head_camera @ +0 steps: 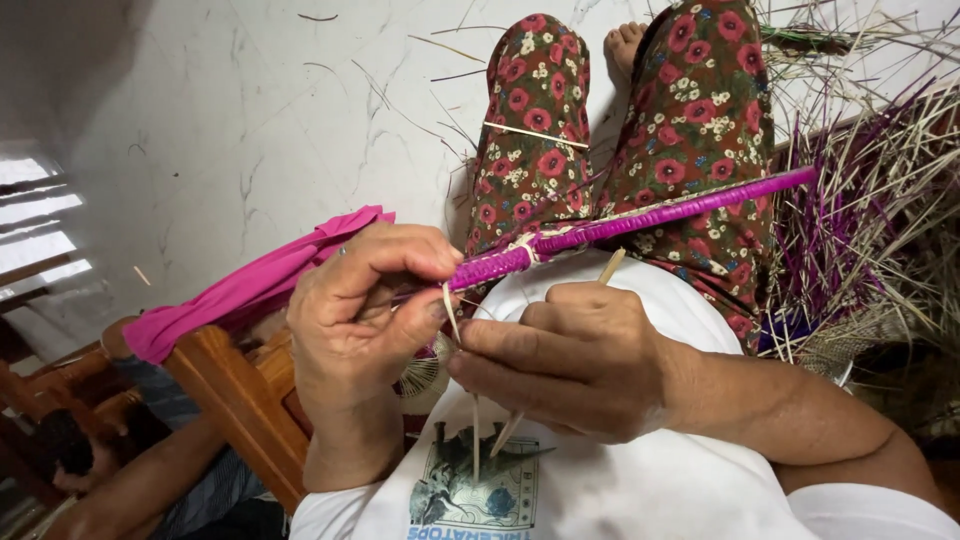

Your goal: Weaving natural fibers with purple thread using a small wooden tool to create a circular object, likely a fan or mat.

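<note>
My left hand (365,305) grips the near end of a long rod wrapped in shiny purple strip (640,215), which runs up and right across my lap. My right hand (565,360) is closed around thin pale reed strips (452,312) and a small stick (610,265), pinching them right beside the wrapped end. The fingertips of both hands almost touch. A pale reed lies bound along the purple rod. My legs in red floral trousers (700,110) stretch out under the work.
A heap of purple and pale straw strands (860,210) lies at the right. A pink cloth (250,285) hangs over a wooden chair arm (235,400) at the left. Loose straws litter the white marble floor (250,110). Another person's arm (140,485) shows at bottom left.
</note>
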